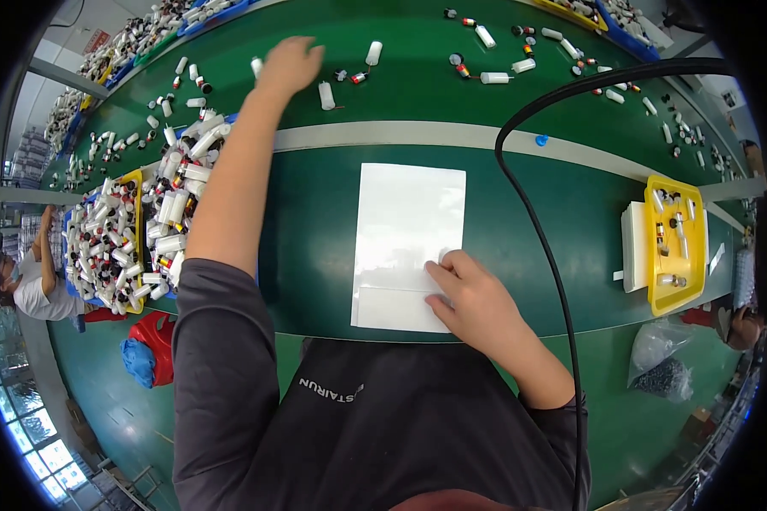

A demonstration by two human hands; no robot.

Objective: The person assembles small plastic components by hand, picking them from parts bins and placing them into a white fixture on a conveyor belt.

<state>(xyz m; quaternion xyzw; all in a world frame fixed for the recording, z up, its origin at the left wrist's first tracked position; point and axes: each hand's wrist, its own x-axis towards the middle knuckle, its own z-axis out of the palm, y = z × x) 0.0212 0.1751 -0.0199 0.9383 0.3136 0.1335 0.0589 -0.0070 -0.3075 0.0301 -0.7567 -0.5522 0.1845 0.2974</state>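
On the green worktop in front of me lies a glossy white rectangular sheet (409,213) with a seam or fold across its lower part. My right hand (475,305) rests on its lower right edge, thumb and forefinger apart, gripping nothing that shows. My left hand (291,66) reaches far forward over the green belt, its thumb held away from bent fingers; its palm side is hidden. One small white bottle (256,66) is just left of this hand, partly covered by it. Another white bottle (326,95) with a thin tip lies to its right.
Heaped bins of small bottles (111,243) stand at the left. A yellow tray (654,285) holding a few bottles is at the right. A black cable (544,234) arches over the worktop. More bottles lie along the belt (418,98). Another person (47,285) is far left.
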